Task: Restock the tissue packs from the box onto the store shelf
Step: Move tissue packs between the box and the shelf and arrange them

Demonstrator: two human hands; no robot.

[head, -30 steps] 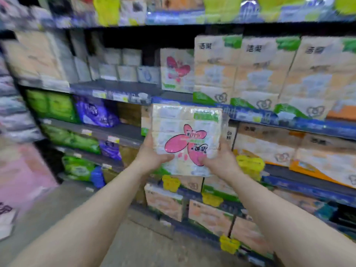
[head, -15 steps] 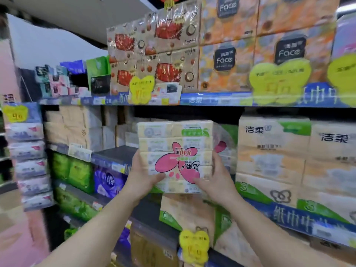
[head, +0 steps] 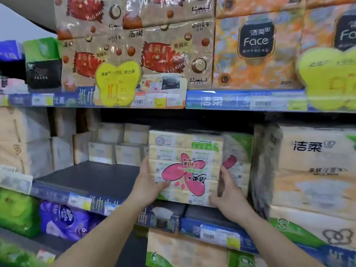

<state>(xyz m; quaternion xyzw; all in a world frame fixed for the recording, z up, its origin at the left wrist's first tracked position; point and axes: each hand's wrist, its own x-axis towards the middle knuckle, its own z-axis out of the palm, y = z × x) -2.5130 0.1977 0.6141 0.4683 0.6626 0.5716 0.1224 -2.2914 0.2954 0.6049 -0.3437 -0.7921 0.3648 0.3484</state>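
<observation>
Both hands hold one tissue pack (head: 185,166) at the centre of the view — a pale yellow multi-pack with a pink flower label printed upside down. The left hand (head: 148,183) clasps its lower left side, thumb across the front face and fingers hidden behind. The right hand (head: 226,193) clasps the lower right corner, fingers wrapped round the side. Each grip is closed on the pack.

The pack stands upright at the front edge of the middle shelf (head: 86,182), its base about level with the shelf's lip; whether it rests on the board or hangs just above it I cannot tell. Directly behind it, toward 3 o'clock, a matching pack (head: 238,160) with the same pink label stands on the shelf, just beside or touching it.

At 9 o'clock of the held pack the dark shelf board lies bare, with small pale packs (head: 115,145) stacked at its back. At 3 o'clock, large cream tissue bundles (head: 312,170) fill the shelf. At 12 o'clock, on the shelf above, sit brown packs (head: 134,41) and orange packs (head: 256,47), and a yellow butterfly price tag (head: 117,83) hangs on the rail — its digits blurred.
</observation>
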